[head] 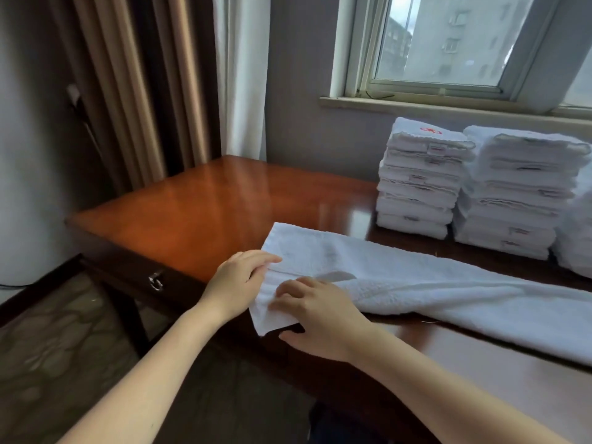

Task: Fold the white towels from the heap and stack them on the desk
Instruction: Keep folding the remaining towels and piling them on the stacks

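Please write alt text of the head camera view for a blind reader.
The left hand and right hand hold one end of a long white towel lying along a wooden desk. Behind it, stacks of folded towels stand below a window.

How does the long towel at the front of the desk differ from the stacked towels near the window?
The long towel lies stretched out along the desk; the stacked towels are folded into small rectangles. The long towel lies low and alone; the stacked towels are piled high in columns. Both are white.
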Demonstrator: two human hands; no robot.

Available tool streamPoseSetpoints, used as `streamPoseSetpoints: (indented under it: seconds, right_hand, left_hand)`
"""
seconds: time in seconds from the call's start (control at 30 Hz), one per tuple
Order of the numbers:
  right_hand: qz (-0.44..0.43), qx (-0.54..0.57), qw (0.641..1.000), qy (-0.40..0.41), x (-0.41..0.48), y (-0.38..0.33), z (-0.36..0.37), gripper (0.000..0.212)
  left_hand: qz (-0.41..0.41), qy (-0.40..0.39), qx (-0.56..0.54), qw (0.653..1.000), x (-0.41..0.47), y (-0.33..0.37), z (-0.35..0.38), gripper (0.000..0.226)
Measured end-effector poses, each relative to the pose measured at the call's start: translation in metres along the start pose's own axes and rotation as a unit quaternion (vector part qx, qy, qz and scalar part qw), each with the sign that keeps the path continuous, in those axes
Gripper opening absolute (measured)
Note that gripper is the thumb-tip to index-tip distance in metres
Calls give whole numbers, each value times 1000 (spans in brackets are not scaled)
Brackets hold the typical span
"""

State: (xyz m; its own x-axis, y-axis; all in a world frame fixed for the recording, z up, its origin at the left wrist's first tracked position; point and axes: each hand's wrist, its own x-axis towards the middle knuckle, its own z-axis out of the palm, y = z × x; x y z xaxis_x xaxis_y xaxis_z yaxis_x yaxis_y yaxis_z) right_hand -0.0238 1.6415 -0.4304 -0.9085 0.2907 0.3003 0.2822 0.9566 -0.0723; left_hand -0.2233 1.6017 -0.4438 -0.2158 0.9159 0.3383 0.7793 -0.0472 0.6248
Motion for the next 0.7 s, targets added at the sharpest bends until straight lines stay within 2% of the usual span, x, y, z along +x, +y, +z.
streamPoseSetpoints:
  seconds: [0.07,0.13,0.23,0.3,0.37,0.43,0.57,0.7]
  right_hand:
    - [5,12,1000,18,5,-3,2,24]
    - [43,60,997,39,12,-2,-4,20]
    - [139,107,980,96,30,10,-17,18]
    - [181,105,969,129,45,22,-27,19]
    - [203,101,962,155,59,34,-36,17]
    - [214,75,960,163,72,46,-41,16]
    - [218,43,962,160,92,66,-36,19]
    - [236,39,960,147,99,83,-23,22]
  left_hand:
    - [-14,-6,9,1000,1,-4,-2,33]
    - [-46,-10,-37,998,1,-5,-4,37]
    - [-64,-7,-130,989,4,-7,-7,71]
    - [-64,-3,-161,985,7,-7,-7,78]
    - [-81,2,-143,986,12,-7,-9,82]
    - [-100,10,-107,989,17,-6,-8,73]
    - [-106,49,-29,993,30,-10,-3,34]
    - [-121,84,-6,989,39,-14,-1,24]
